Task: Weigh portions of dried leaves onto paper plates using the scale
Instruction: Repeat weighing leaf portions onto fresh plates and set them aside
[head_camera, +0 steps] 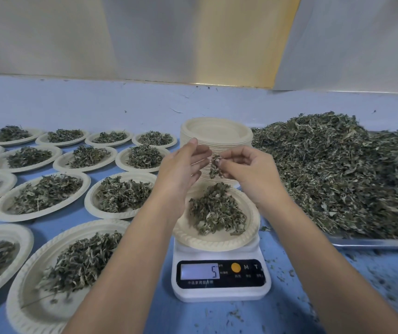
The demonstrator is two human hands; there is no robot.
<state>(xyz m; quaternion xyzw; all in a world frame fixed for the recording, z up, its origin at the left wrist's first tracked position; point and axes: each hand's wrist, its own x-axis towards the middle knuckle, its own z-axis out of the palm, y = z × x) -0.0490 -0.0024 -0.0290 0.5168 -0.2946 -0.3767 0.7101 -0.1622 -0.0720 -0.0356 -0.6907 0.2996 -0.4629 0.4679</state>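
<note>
Cream moulded paper plate [217, 245] holding a dried green leaf portion [214, 210] sits centred on the white digital scale [220, 293], display 5; right hand [248, 174] pinches a small leaf tuft [214, 166] above it, left hand [181, 167] open-fingered beside, probably for fine weight adjustment.

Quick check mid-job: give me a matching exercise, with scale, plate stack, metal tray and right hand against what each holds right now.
Things:
1 scale
2 plate stack
3 metal tray
4 right hand

States:
a pinches a tuft of leaves
b empty on top
c carries a filled plate, display reads 5
d heaped with loose leaves

Pairs: 1-c, 2-b, 3-d, 4-a
</note>
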